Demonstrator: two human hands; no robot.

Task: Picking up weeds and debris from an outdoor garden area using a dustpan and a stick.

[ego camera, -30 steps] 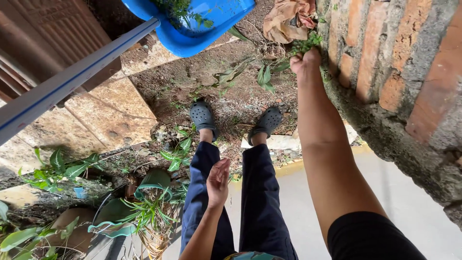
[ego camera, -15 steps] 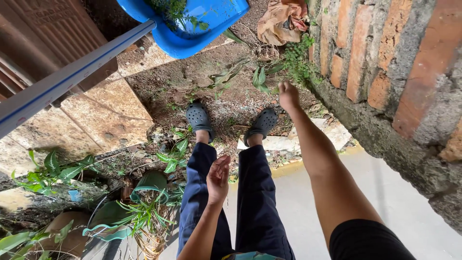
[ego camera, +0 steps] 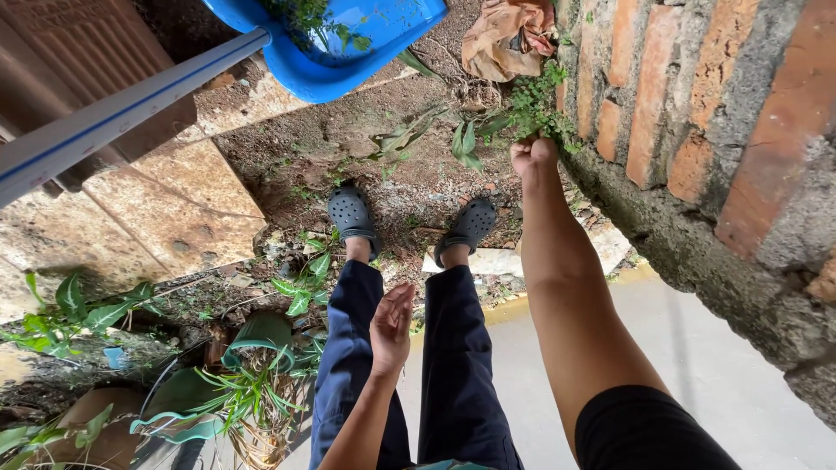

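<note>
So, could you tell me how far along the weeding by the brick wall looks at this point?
Some is done: pulled greenery already lies in the blue dustpan. In hand: the right hand is closed on the small-leaved weed at the foot of the brick wall; the left hand is open and empty. Left: leafy weeds beside the feet and loose leaves on the soil.

A blue dustpan point(ego camera: 348, 52) with green cuttings sits at the top centre, its pale handle point(ego camera: 122, 109) running to the left edge. Crumpled brown paper point(ego camera: 505, 39) lies top right of centre. A brick wall point(ego camera: 731, 130) fills the right. Leafy potted plants point(ego camera: 244, 383) crowd the lower left.
</note>
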